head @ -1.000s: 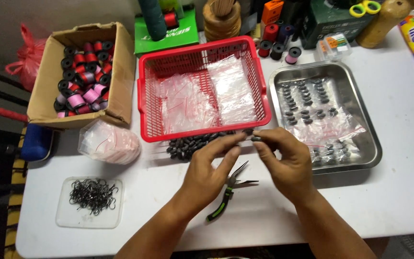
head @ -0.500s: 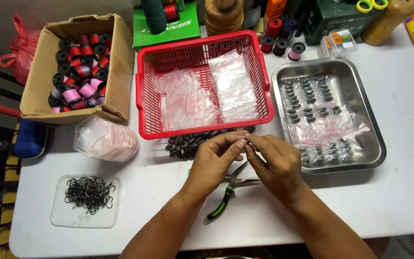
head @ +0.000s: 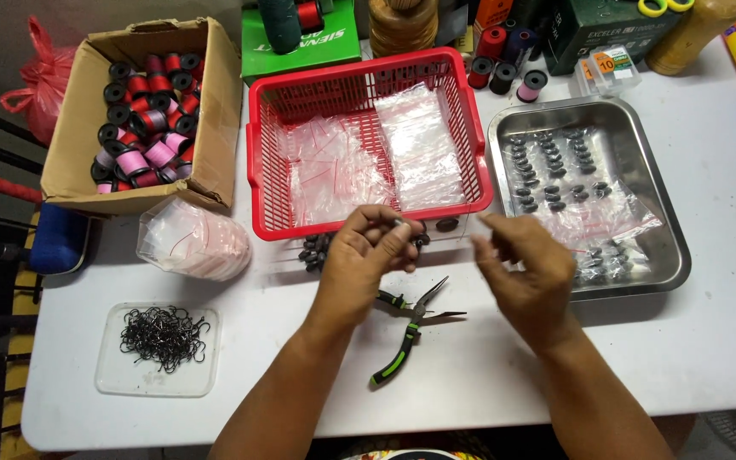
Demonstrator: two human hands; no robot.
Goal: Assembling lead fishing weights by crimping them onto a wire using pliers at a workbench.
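A: White table [head: 641, 358], crowded. Nearest: green-handled pliers [head: 411, 328], lying open, untouched. Clear tray [head: 112, 379] of black hooks [head: 163, 336] off to the left.

B: Hands?

A: Left hand [head: 376, 247] closed, pinching a small dark piece [head: 403, 224] at the fingertips, just above a pile of dark weights [head: 313, 251]. Right hand [head: 526, 273] apart from it, thumb and fingers nipped together — on a fine line or on nothing, cannot tell.

B: Step?

A: Looks like fitting work on that one piece, held over the table in front of the red basket [head: 253, 162]. Calls for a steady pinch, hands brought close.

B: Beyond?

A: Clear bags in the basket, steel tray [head: 670, 221] with more weights, cardboard box [head: 70, 145] of spools.
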